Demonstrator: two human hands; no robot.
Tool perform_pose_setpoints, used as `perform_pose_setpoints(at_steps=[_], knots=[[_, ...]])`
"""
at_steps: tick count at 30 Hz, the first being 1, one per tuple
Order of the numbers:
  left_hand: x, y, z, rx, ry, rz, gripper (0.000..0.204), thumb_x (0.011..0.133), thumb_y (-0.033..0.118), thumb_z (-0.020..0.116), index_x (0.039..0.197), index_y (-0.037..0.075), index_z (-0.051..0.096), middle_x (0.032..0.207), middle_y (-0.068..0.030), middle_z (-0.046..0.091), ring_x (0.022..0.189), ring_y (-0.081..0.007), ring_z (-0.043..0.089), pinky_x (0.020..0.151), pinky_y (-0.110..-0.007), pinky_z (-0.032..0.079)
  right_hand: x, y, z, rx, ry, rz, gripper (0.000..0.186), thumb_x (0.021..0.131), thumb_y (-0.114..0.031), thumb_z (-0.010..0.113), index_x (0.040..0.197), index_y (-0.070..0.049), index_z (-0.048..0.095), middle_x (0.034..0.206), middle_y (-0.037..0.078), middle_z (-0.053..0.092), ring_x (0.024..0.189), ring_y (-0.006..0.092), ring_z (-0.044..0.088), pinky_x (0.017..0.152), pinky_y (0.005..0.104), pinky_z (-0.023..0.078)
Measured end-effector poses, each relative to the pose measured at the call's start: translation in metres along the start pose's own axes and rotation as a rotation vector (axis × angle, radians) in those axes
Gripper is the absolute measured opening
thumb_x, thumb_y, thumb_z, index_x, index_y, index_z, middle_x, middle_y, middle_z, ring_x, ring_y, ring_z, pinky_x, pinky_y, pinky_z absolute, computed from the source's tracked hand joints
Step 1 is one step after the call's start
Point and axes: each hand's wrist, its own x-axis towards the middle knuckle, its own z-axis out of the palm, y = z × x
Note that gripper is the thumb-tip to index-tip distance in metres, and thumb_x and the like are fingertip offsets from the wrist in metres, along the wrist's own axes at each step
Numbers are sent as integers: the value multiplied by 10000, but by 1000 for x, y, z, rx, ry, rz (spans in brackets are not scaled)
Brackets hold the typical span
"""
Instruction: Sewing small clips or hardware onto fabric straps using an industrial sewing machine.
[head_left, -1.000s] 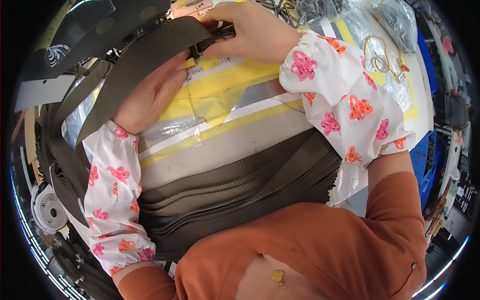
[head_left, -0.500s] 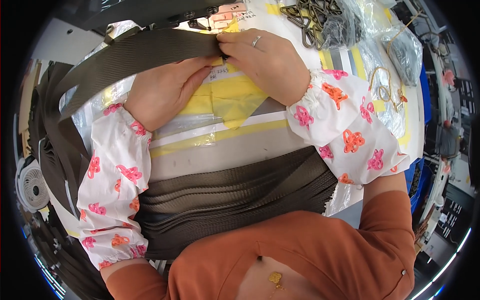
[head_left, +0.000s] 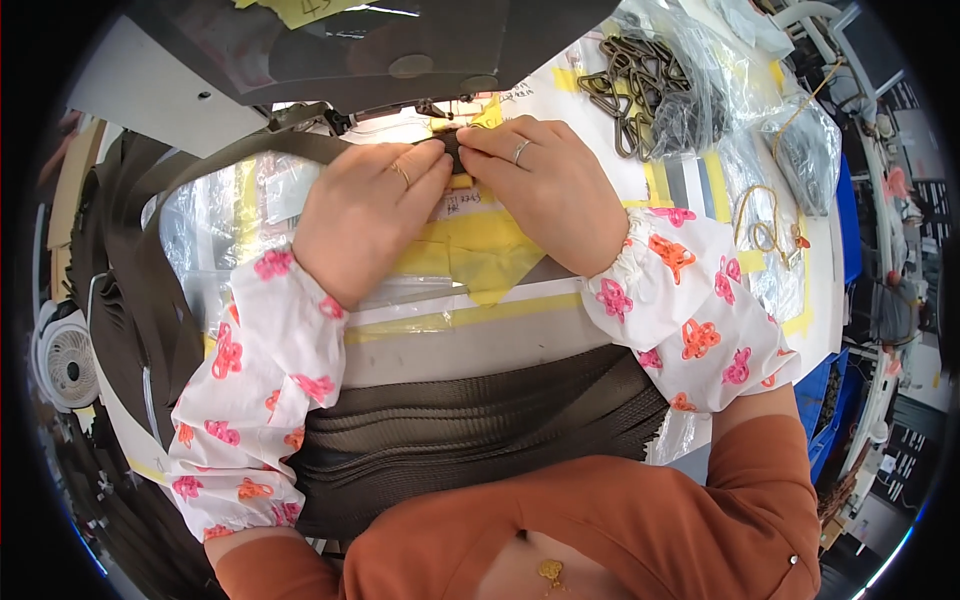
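The end of a dark brown webbing strap (head_left: pixel 456 152) lies on the work table, just under the sewing machine's presser foot area. Pressed onto it from the left are the closed fingers of my left hand (head_left: pixel 372 212). My right hand (head_left: pixel 548 188) pinches the same end from the right, fingertips close to the left ones. Both hands hide most of this end. Leftward, the strap runs off in a loop to a hanging bundle of webbing (head_left: pixel 130 270). A layered stack of cut webbing straps (head_left: pixel 480 420) rests before my body.
The dark sewing machine head (head_left: pixel 400 60) overhangs the table beyond my hands. Bronze-coloured triangular metal rings (head_left: pixel 640 90) and clear plastic bags (head_left: pixel 800 150) lie at the right. Yellow tape (head_left: pixel 480 250) covers the near surface. A white fan (head_left: pixel 70 365) stands far left.
My left hand has come over the top of the strap, where its thumb side showed before. The strap has dropped lower under the machine, and more of the machine head shows.
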Motion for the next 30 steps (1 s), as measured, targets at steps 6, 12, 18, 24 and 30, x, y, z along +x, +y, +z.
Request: perform_pose_setpoints(at_steps=[6,12,18,24,30], knots=[[0,-19,6,-160,-26,-11,230,680,92,598,903,44,625,983,-38,619,812,-202,573,742,-325,476,0,2,5,-18,54,14,215,676,-92,569,878,-44,625,991,1,591,946,166,516,812,322,422],[8,-19,0,-114,-128,6,275,681,83,609,954,88,638,1068,-15,602,876,-204,554,778,-328,463,9,-1,-11,-177,-124,-49,210,667,-78,563,864,-44,627,999,33,635,909,197,564,842,350,419],[-1,-6,12,-259,-45,-203,308,714,51,600,1015,106,638,1080,-10,590,913,-218,542,802,-338,452,-6,10,-2,-82,-28,8,191,688,-82,564,866,-51,626,1020,29,629,928,186,560,858,365,408],[-1,-15,2,-213,-43,-147,261,714,66,615,968,110,653,1037,-11,601,910,-223,540,778,-337,453,3,-5,-3,-98,-51,25,182,689,-81,595,860,-79,657,1050,30,604,964,215,543,855,363,401],[-2,-13,0,-281,-67,-203,262,712,37,603,959,110,653,1031,-37,596,919,-243,538,763,-346,440,2,7,-9,42,-22,43,162,722,-96,585,866,-93,661,1046,17,602,963,219,531,824,345,402]])
